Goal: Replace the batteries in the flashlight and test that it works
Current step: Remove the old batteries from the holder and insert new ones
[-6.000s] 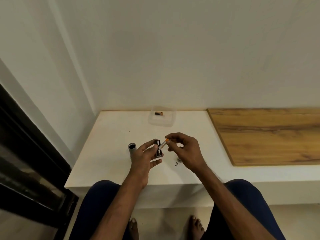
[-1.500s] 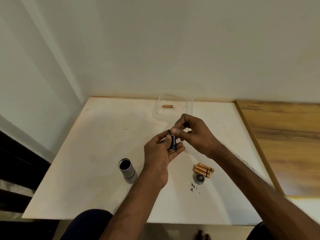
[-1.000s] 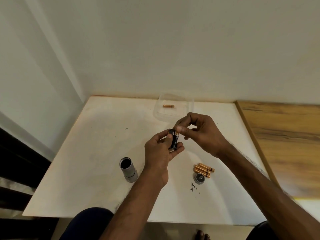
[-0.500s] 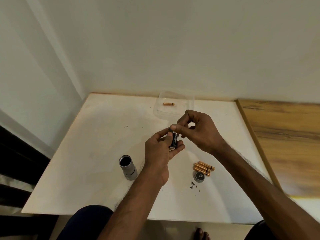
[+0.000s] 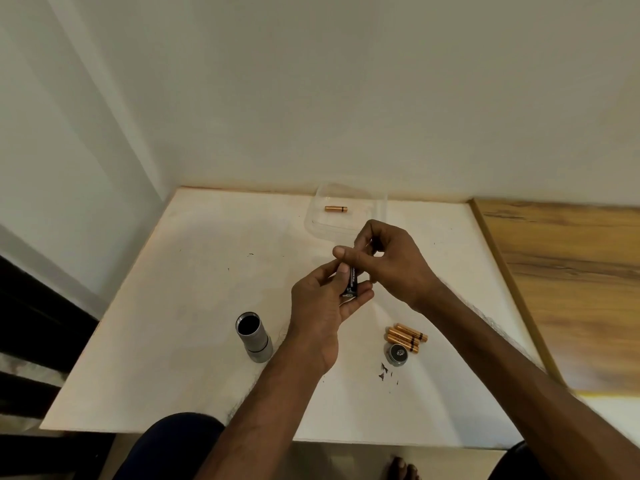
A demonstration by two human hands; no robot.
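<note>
My left hand [image 5: 320,306] grips a black battery holder [image 5: 352,283] upright above the white table [image 5: 180,306]. My right hand [image 5: 391,261] pinches the holder's upper end, thumb laid across the top and fingers curled behind. Whether a battery sits under those fingers is hidden. The grey flashlight body [image 5: 254,336] stands on the table left of my left wrist, open end up. Its round tail cap [image 5: 397,353] lies to the right. Just beyond the cap lie three copper-coloured batteries [image 5: 407,336] side by side.
A clear plastic container [image 5: 379,209] sits at the table's back edge against the wall, with one copper battery [image 5: 336,209] inside. A wooden board [image 5: 571,282] borders the table on the right. Small dark flecks [image 5: 384,372] lie near the cap.
Both hands have stayed over the table's middle. My right thumb has shifted over the holder's top, covering the battery end seen a second ago. The loose items have not moved.
</note>
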